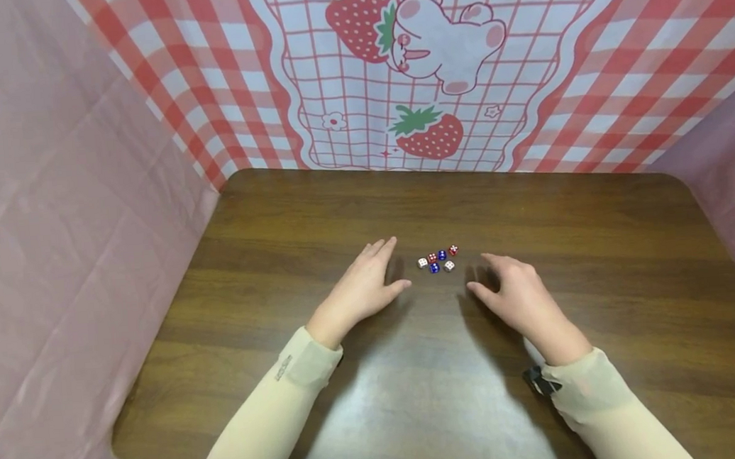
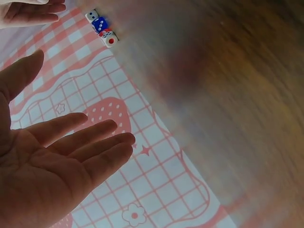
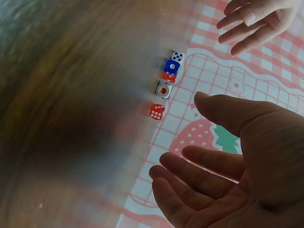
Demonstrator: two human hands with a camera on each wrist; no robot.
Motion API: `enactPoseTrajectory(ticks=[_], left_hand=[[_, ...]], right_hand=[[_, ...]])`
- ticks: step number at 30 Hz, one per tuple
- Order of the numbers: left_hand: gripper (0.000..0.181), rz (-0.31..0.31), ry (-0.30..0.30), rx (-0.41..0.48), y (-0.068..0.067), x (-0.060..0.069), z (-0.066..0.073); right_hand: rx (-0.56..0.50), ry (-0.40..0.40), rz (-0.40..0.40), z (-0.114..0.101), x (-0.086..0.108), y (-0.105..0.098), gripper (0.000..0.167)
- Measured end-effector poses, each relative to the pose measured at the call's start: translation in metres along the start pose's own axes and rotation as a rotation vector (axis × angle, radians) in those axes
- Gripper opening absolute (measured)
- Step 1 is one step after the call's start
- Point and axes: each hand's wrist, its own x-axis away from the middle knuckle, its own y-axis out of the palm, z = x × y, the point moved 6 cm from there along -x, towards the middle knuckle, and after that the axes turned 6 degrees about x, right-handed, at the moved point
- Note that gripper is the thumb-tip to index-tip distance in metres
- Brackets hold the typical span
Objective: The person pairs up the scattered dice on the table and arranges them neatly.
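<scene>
Several small dice lie grouped near the middle of the wooden table (image 1: 315, 219): two white, two red and two blue. In the head view a white die (image 1: 422, 262) is leftmost, a red die (image 1: 454, 250) rightmost, and a blue die (image 1: 435, 267) sits along the near side. Just left of the group is my left hand (image 1: 361, 283), its fingers extended and thumb apart, touching none of the dice. On the other side my right hand (image 1: 518, 293) stays apart from them, fingers loosely bent. Both palms look bare in the wrist views, where some dice hide others.
Behind the table hangs a red-and-white checked cloth (image 1: 235, 75) printed with strawberries and a cartoon animal. A pink cloth (image 1: 52, 209) covers the left side, and another drape (image 1: 725, 126) borders the right. A dark strap (image 1: 540, 381) shows at my right wrist.
</scene>
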Motion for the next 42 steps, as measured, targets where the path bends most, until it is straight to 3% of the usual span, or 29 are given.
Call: enactPoseTrajectory(ticks=[15, 23, 30, 34, 38, 42], left_hand=[[0.069, 0.012, -0.030, 0.046, 0.007, -0.018, 0.003], [0.058, 0.013, -0.041, -0.001, 0.011, -0.028, 0.003], [0.046, 0.010, -0.016, -0.052, 0.016, -0.039, 0.011], [0.031, 0.015, -0.013, -0.082, 0.019, -0.045, 0.014], [0.014, 0.022, -0.029, -0.103, 0.021, -0.051, 0.013], [0.012, 0.019, -0.054, -0.129, 0.022, -0.058, 0.013]], right_hand=[[0.004, 0.001, 0.002, -0.008, -0.011, 0.009, 0.044], [0.012, -0.015, -0.008, -0.012, -0.017, 0.016, 0.038], [0.005, -0.015, 0.010, -0.014, -0.022, 0.019, 0.033], [0.000, -0.008, 0.024, -0.014, -0.023, 0.020, 0.031], [0.002, 0.004, 0.024, -0.013, -0.024, 0.020, 0.030], [0.001, 0.008, 0.020, -0.013, -0.025, 0.020, 0.030]])
